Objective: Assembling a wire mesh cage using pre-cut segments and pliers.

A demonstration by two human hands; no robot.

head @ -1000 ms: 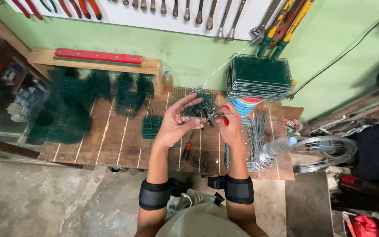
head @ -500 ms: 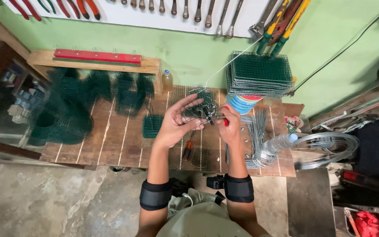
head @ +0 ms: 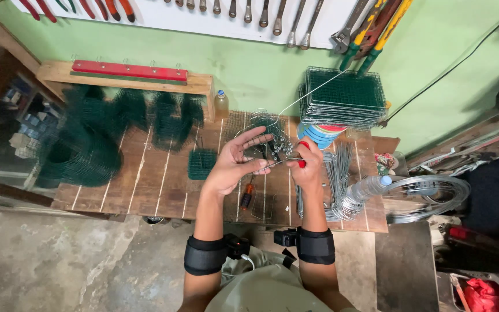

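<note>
Tool [head: 301, 162] mostly inside right hand [head: 307, 170]

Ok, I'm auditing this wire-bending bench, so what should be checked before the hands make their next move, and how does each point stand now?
1. Left hand supports the small grey wire mesh piece: ok.
2. Right hand grips the red-handled tool: ok, though its tip is hidden.
3. Small square green mesh panel lies apart from both hands on the wooden slat table: ok.
4. Orange-handled screwdriver lies below the left hand: ok.
5. Clear plastic bottle lies tipped on loose wires: not ok.
</note>
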